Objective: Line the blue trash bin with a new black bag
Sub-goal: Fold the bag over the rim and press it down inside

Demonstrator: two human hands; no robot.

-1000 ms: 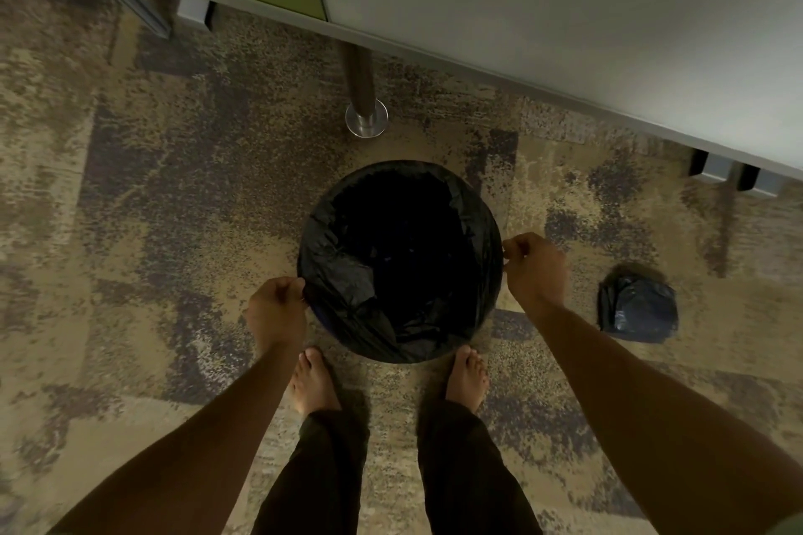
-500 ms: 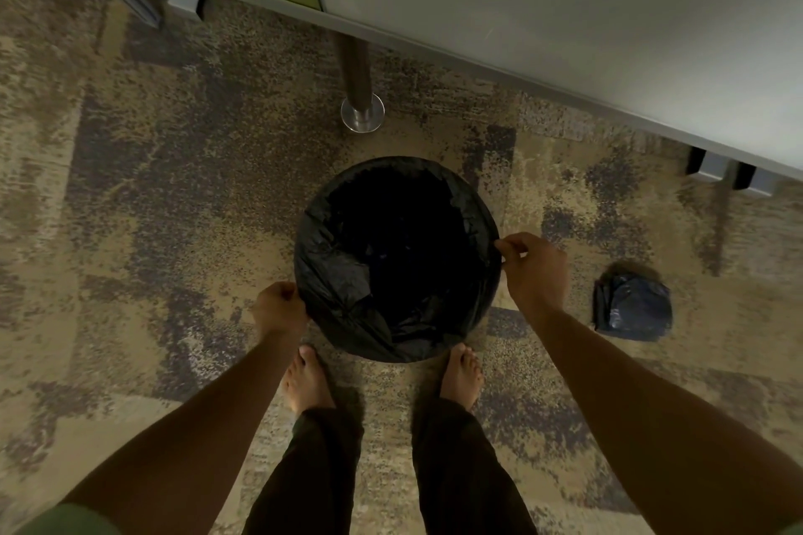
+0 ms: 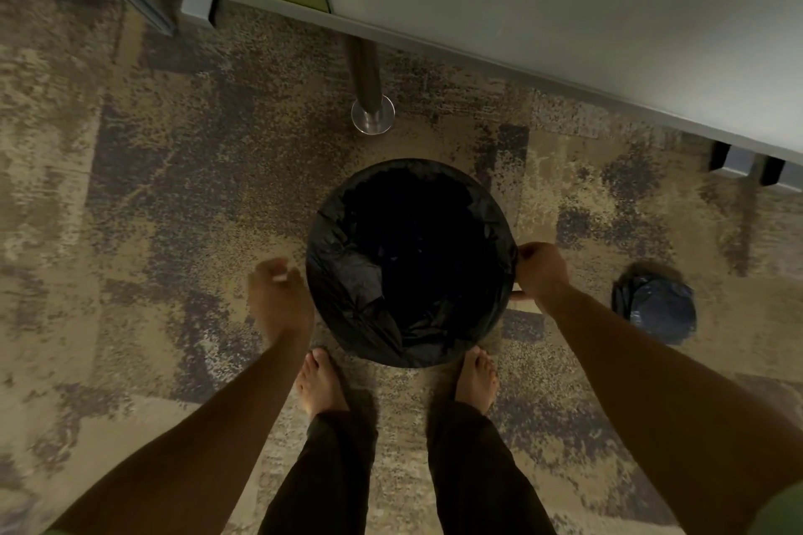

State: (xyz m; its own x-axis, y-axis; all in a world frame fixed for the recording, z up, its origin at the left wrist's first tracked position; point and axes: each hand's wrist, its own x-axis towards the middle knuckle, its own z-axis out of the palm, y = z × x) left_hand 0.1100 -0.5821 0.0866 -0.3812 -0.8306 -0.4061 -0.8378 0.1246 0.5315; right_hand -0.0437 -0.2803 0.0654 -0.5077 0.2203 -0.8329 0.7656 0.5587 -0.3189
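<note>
The round trash bin stands on the carpet just ahead of my bare feet, and the black bag (image 3: 369, 300) is folded over its whole rim, so none of the blue wall shows. My right hand (image 3: 541, 271) is closed on the bag's edge at the bin's right side. My left hand (image 3: 278, 295) is blurred, a little left of the bin and apart from it, with fingers loosely curled and nothing in them.
A tied dark bag (image 3: 656, 304) lies on the carpet to the right of the bin. A metal table leg with a round foot (image 3: 373, 117) stands just beyond the bin, under a grey desk top (image 3: 565, 4).
My left hand has let go of the bag's edge and moved left, away from the bin. My right hand stays on the right rim.
</note>
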